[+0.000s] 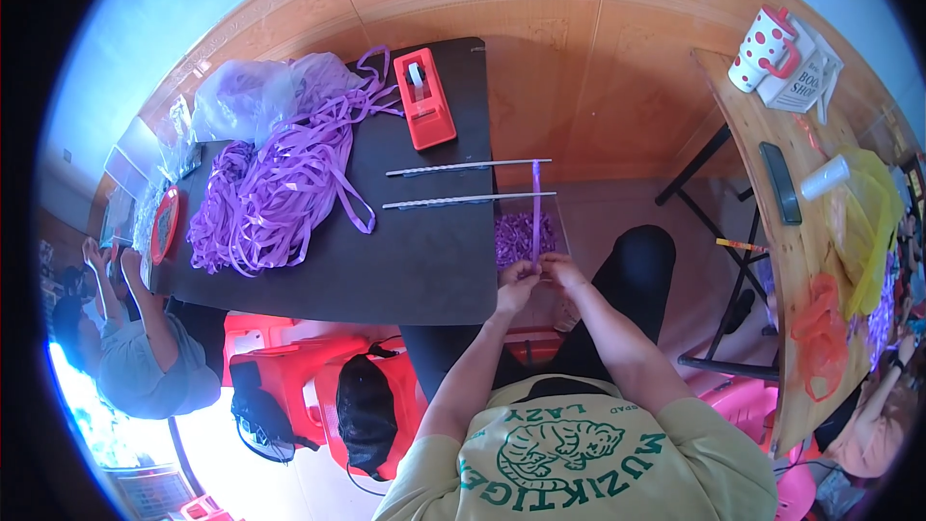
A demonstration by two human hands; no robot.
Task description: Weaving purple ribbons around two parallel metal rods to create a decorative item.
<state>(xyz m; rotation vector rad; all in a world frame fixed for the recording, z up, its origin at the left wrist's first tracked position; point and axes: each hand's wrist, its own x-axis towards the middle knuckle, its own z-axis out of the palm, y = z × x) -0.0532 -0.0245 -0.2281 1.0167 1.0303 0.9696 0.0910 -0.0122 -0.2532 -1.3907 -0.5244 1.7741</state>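
Observation:
A purple ribbon (536,217) runs from the ends of two thin metal rods down toward me. My left hand (518,282) pinches its near end just off the table's right edge. Close against it, my right hand (561,272) has its fingers closed on the same ribbon end. The far rod (463,168) and the near rod (463,201) lie roughly parallel on the black table (415,270), their tips jutting past its edge. Many small purple pieces (516,232) fill a bin below the ribbon. My fingertips are too small to make out finely.
Loose purple ribbon (280,193) is heaped on the table beside a red tape dispenser (425,101). A co-worker (154,357) sits at the left. Red stools (289,376) stand nearby. On the wooden table (772,145) are a phone (779,183), a dotted cup (762,48) and plastic bags.

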